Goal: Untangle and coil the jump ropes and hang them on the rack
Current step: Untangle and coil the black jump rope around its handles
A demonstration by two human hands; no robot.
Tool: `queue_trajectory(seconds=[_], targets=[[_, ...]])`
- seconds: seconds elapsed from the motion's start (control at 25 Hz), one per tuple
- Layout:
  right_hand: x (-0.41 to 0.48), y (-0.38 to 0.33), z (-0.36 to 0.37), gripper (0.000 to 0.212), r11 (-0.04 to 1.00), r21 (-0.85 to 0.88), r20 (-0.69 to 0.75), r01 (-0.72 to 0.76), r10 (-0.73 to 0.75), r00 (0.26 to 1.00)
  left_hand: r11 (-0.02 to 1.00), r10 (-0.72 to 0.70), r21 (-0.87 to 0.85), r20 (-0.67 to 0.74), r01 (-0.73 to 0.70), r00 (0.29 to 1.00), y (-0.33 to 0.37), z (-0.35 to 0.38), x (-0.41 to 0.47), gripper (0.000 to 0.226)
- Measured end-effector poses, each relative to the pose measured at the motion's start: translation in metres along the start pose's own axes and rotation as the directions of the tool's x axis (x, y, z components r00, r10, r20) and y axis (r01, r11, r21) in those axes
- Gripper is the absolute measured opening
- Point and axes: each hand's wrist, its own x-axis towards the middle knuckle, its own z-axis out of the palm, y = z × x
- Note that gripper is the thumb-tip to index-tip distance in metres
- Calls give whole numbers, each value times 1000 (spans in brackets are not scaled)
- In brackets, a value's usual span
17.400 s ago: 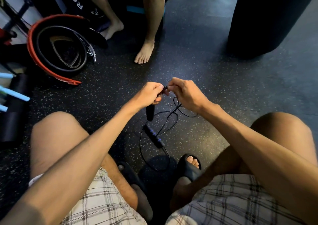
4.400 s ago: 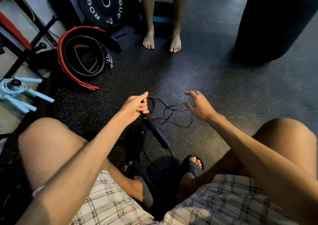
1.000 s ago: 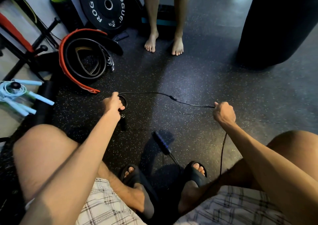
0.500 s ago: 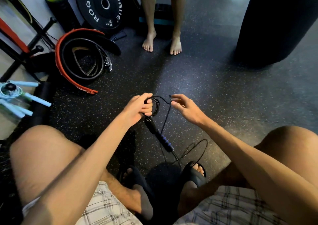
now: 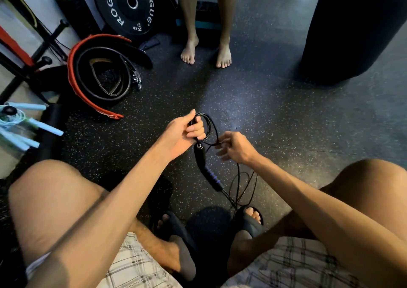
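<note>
Jump rope, thin and black, is gathered in small loops in the left hand, whose fingers curl round the coil above the speckled floor. Its dark handles hang just below, tilted. The right hand pinches the cord beside them; slack loops trail down toward the right sandal.

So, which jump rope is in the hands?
The thin black jump rope, held by the left hand and right hand; the light blue jump ropes lie aside.
</note>
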Motion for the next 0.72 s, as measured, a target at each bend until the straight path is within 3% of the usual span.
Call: queue_trajectory(seconds=[0.08,0.16,0.28,0.36,0.48,0.64,0.72], targets=[[-6,-2,-1,35,1000,-12,51,-1,1,999,992,57,-106,-48,-62,997,1,1,2,31],[-7,-5,-4,40,975,-195,42,102,-95,995,979,127,-143,-116,-143,985,2,1,5,29],[-7,-7,-10,28,808,-543,27,230,-257,966,960,219,-125,-222,-250,950,1,-2,12,26],[-6,-5,-13,13,678,-674,44,295,-361,931,943,270,-110,-292,-313,917,2,-7,17,24],[-5,-4,-15,5,587,-683,98,434,-515,852,924,349,-56,-274,-377,896,3,-12,19,19],[-13,-17,-11,11,593,-559,133,580,-626,768,901,434,147,-246,-409,867,-4,-22,25,24],[-21,-27,-7,12,615,-480,85,626,-677,731,896,423,233,-189,-378,886,-7,-25,29,24]])
